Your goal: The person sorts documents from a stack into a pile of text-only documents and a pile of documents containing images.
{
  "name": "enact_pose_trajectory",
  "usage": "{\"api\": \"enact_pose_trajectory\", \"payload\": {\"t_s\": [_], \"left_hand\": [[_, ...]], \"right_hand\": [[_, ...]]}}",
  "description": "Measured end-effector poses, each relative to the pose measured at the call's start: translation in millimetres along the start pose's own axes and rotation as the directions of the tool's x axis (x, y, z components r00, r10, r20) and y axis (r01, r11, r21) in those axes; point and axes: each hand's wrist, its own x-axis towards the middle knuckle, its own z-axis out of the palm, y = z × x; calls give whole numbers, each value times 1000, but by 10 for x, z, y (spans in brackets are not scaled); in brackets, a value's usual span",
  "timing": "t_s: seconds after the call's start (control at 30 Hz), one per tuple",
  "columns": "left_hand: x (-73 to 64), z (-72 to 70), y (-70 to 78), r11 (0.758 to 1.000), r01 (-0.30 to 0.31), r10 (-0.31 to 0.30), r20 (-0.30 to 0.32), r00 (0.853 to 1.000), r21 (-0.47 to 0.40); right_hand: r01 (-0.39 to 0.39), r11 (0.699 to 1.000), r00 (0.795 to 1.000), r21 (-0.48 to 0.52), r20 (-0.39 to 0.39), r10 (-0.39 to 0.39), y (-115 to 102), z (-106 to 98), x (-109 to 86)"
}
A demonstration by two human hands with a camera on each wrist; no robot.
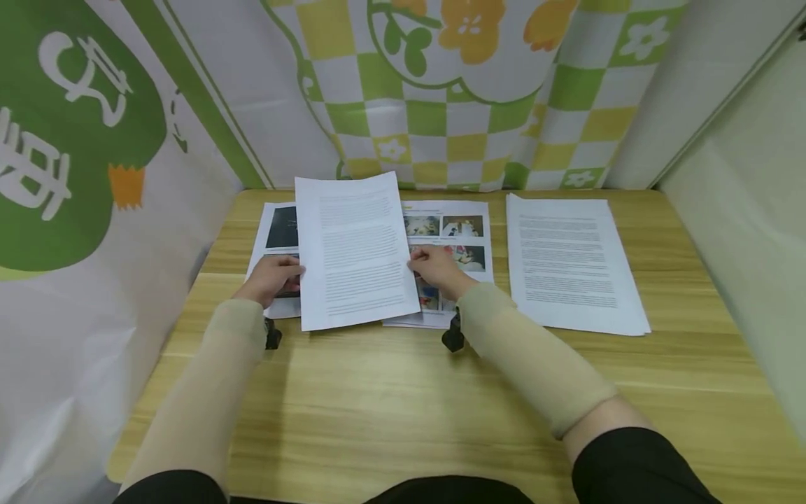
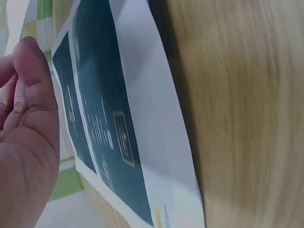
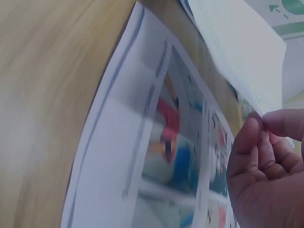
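A white sheet of printed text [image 1: 359, 252] is held up above the table between both hands. My left hand [image 1: 272, 278] pinches its left edge between thumb and fingers. On the opposite edge my right hand [image 1: 441, 269] pinches the sheet, and the right wrist view shows thumb and fingertips meeting at its edge. Beneath it on the left lie papers with dark pictures [image 2: 102, 95], partly covered in the head view. Under its right side are papers with colour photos [image 3: 175, 137], stacked with edges slightly offset.
A stack of text pages [image 1: 569, 266] lies on the right of the wooden table [image 1: 378, 399], its lower edges a little fanned. Behind the table hangs a green and yellow checked cloth [image 1: 441, 133]. White sheeting [image 1: 82, 350] borders the left side.
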Motion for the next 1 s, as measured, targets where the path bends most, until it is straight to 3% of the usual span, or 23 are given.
{"api": "enact_pose_trajectory", "payload": {"t_s": [0.13, 0.53, 0.8, 1.0], "left_hand": [[-2, 119, 78, 999, -18, 19, 23, 1000, -46], [33, 575, 241, 997, -64, 68, 83, 994, -48], [-28, 837, 369, 995, -43, 55, 138, 989, -86], [24, 1071, 431, 993, -65, 80, 158, 984, -96]], "right_hand": [[-28, 1000, 1000, 10, -11, 28, 24, -153, -66], [-84, 996, 996, 15, -37, 85, 216, -620, -208], [-77, 997, 997, -23, -26, 77, 382, -877, -362], [-68, 998, 997, 2, -19, 68, 511, -1109, -478]]}}
